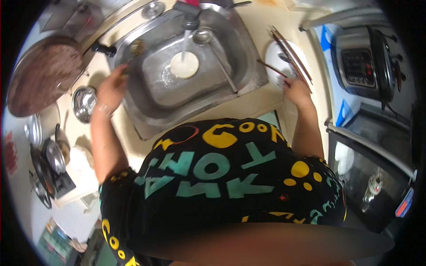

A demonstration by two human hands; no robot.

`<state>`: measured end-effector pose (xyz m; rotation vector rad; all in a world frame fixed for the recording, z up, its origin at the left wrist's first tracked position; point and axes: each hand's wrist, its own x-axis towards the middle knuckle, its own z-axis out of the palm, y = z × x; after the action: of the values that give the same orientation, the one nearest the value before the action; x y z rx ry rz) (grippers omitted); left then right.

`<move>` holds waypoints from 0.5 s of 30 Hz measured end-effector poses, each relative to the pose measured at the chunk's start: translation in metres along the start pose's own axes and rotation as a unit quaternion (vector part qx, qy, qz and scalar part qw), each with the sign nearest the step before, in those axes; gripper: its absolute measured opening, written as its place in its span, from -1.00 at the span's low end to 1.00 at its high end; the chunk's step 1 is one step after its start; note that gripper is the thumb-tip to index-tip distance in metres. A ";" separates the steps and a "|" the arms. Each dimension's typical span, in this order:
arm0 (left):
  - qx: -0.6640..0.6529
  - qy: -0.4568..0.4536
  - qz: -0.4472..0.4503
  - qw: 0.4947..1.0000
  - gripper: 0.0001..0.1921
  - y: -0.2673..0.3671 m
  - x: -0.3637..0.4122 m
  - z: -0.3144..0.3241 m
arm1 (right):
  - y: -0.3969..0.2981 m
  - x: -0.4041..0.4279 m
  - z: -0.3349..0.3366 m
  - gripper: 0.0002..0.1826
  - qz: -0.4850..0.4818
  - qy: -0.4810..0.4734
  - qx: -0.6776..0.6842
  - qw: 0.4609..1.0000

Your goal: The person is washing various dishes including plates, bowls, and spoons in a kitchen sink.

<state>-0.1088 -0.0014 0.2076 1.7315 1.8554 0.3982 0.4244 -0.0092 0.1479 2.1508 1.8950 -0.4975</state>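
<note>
My left hand [112,87] is at the left rim of the stainless steel sink [196,113]; motion blurs its fingers, and whether it holds the yellowish thing beside them I cannot tell. A blurred yellowish object [137,47] shows at the sink's upper left corner. Over a white plate [274,55] right of the sink, my right hand [297,90] grips a dark chopstick [272,67]. More chopsticks [293,53] lie across that plate. Water runs from the faucet [191,22] onto a round pale dish [184,65] in the basin. A metal ladle [202,36] leans along the basin's right side.
A round wooden board [45,76] stands at the left, near a shiny metal bowl [85,103]. Pans [55,156] sit farther down that side. An electric cooker [357,65] is at the right. A small metal lid [153,10] rests behind the sink.
</note>
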 end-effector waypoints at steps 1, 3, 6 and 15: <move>-0.025 -0.030 0.000 0.999 -0.67 -0.016 0.022 0.027 | 0.005 0.003 0.006 -0.63 0.000 -0.003 -0.011 1.000; -0.099 -0.119 -0.197 0.968 -0.62 -0.036 0.060 0.075 | 0.010 0.009 0.014 -0.61 -0.023 0.044 0.011 0.999; -0.178 -0.192 -0.364 0.894 -0.63 -0.115 0.105 0.156 | 0.007 0.008 0.014 -0.60 -0.036 0.099 0.028 0.994; 0.348 -0.356 -0.036 0.867 -0.63 -0.178 0.138 0.314 | -0.016 -0.008 0.014 -0.58 -0.110 0.209 0.047 0.971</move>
<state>-0.0705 0.0621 -0.1713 1.8492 1.5471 -0.9489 0.4060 -0.0196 0.1387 2.2531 2.3947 -0.1808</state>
